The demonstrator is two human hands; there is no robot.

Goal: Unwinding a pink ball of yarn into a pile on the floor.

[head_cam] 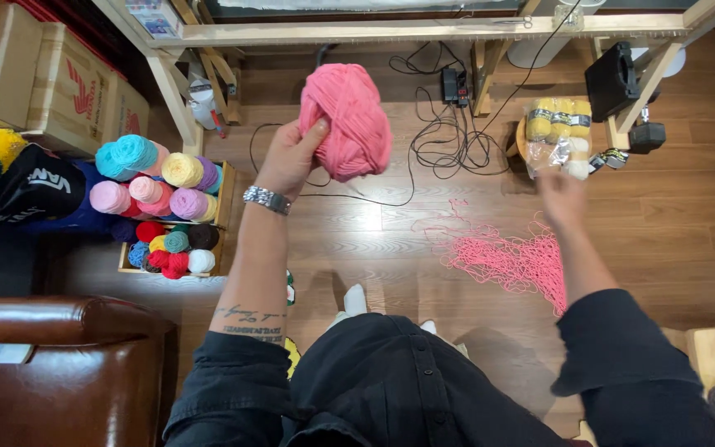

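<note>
yarn ball (346, 98), pink, sits raised in your left hand (290, 157) with fingers wrapped around its side, feeding strand to the loose pink pile (513, 258) on the floor (672, 223), while your blurred right hand (562, 197) cannot be read for grip.

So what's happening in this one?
A seated person holds up a pink yarn ball in the left hand. The right hand is blurred, raised over a loose heap of pink yarn on the wooden floor. A crate of coloured yarn balls stands to the left.
</note>
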